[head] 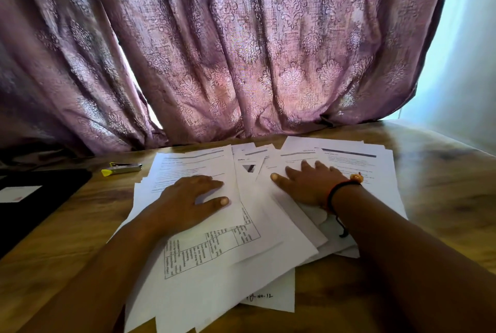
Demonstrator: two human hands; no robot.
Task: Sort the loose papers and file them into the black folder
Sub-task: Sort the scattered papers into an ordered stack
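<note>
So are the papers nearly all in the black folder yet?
Not yet. Done: nothing looks filed; the black folder lies apart at the left of the table, with no sheets seen in it. In hand: the left hand and right hand press flat on the loose papers, which are spread in an overlapping heap. Left: sorting them all, then filing them.

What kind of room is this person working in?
Probably a room at home, by a window: a wooden table strewn with printed papers, a patterned purple curtain with daylight behind it, and a stapler near a black folder.
</note>
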